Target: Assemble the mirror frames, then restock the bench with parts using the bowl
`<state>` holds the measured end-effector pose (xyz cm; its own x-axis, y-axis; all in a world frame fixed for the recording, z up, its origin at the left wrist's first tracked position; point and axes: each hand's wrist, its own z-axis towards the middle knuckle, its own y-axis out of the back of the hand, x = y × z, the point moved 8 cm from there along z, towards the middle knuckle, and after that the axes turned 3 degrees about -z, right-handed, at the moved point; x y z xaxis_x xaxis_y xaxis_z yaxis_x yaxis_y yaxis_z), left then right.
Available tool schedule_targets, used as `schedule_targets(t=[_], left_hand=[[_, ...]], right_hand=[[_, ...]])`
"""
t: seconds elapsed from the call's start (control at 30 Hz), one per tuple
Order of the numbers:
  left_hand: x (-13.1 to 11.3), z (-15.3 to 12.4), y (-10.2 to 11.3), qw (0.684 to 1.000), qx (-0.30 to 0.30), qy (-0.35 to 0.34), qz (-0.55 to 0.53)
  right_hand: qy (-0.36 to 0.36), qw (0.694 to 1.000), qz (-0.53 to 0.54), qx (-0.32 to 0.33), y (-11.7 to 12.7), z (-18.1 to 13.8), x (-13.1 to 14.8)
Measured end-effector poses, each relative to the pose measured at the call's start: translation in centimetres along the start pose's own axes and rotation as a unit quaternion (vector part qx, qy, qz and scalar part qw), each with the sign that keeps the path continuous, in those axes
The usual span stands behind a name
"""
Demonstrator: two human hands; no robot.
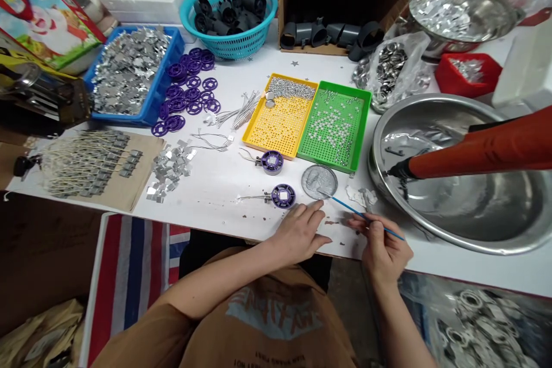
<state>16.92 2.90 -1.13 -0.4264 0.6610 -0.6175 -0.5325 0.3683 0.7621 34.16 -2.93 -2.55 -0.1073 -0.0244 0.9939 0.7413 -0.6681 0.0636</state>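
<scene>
Right hand is closed around a skinny blue-handled brush, pinched pencil-style by the fingers, with the tip reaching far and left to the lower edge of a round silver disc. The disc lies flat on the white table, right in front of the person. Left hand is on the table and not gripping anything: fingers relaxed and slightly spread, fingertips just by the disc's near edge, maybe touching, can't quite tell from this angle.

Handling-wise, I'd guess the brush weighs next to nothing and the handle's fairly stiff, though the tip looks too fine to take much pressure. Best to hold it mid-handle, like it's held here. The disc looks thin and smooth, so it's probably slippery and could skate around if pushed. I'd pin it by the rim with a fingertip, and keep fingers off the face.

Just left of it sits a purple spool with wire attached, and crumpled foil scraps lie just far of the brush. Further right there's a big steel bowl with an orange tube over it.
</scene>
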Motion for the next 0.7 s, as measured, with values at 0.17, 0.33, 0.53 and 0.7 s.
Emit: schedule_targets(t=[0.17, 0.33, 0.53, 0.7], left_hand=[[0.2, -0.1, -0.1, 1.000, 0.002, 0.001, 0.003], [0.2, -0.3, 0.1, 1.000, 0.000, -0.008, -0.015], [-1.1, -1.4, 2.4, 0.992, -0.083, -0.072, -0.066], [0.8, -2.7, 6.8, 0.966, -0.258, -0.013, -0.024]], right_hand=[[-0.153, 0.974, 0.158, -0.048, -0.7, 0.3, -2.5], [-0.217, 0.956, 0.186, -0.061, -1.3, 0.8, -3.2], [-0.233, 0.953, 0.179, -0.077, -1.3, 1.0, -3.5], [-0.213, 0.961, 0.168, -0.058, -1.3, 1.2, -3.1]])
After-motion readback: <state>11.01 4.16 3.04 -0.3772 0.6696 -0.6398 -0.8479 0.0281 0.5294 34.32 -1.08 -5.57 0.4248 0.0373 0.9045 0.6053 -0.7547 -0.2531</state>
